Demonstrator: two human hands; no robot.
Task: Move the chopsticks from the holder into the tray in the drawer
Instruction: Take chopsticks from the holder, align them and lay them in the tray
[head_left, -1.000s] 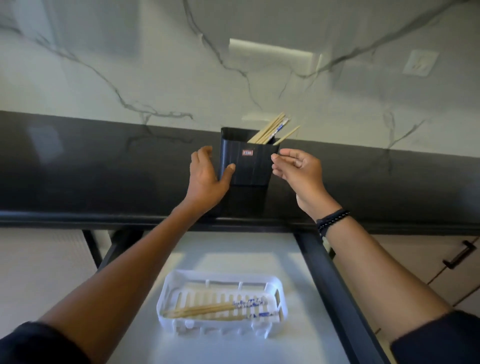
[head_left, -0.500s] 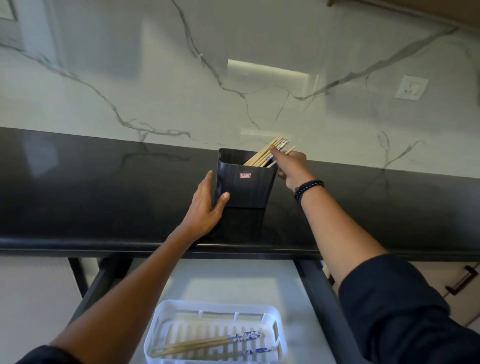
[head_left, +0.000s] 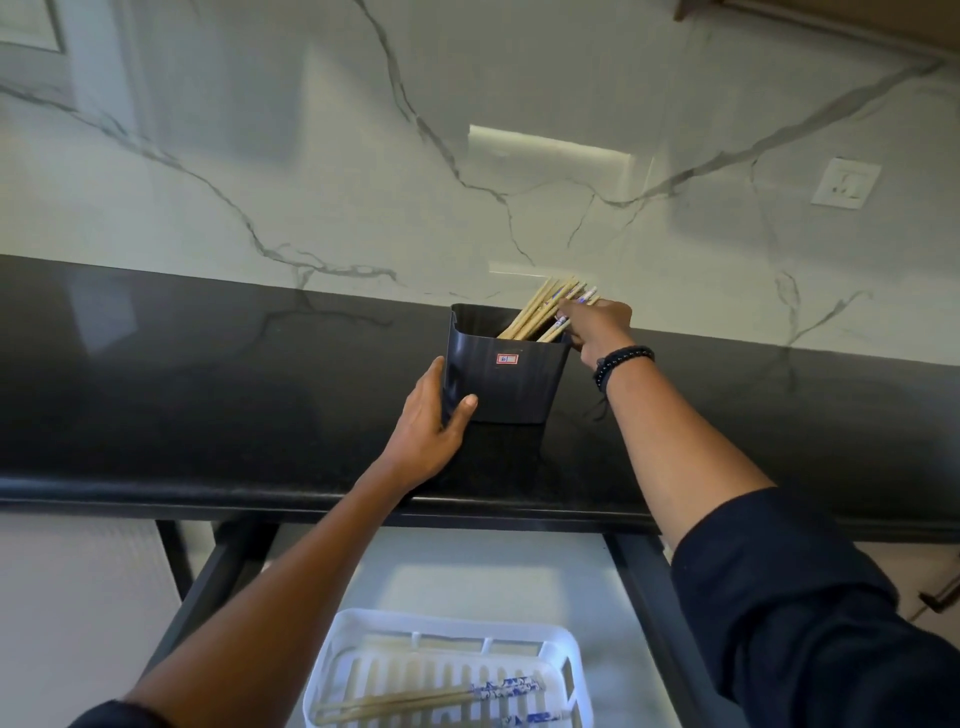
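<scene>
A black holder stands on the dark countertop, with several wooden chopsticks leaning out of its right side. My left hand grips the holder's lower left corner. My right hand reaches over the holder's right rim, fingers pinched on the upper ends of the chopsticks. Below, in the open drawer, a white slatted tray holds a few chopsticks with blue-patterned ends, lying flat.
A marble backsplash rises behind the counter, with a wall socket at the right. The drawer's dark side rails flank the tray. A cabinet handle shows at the far right edge.
My right hand has gone from beside the holder up over its right rim and closed on the chopstick tops. My left hand stays on the holder. The view has tilted upward.
</scene>
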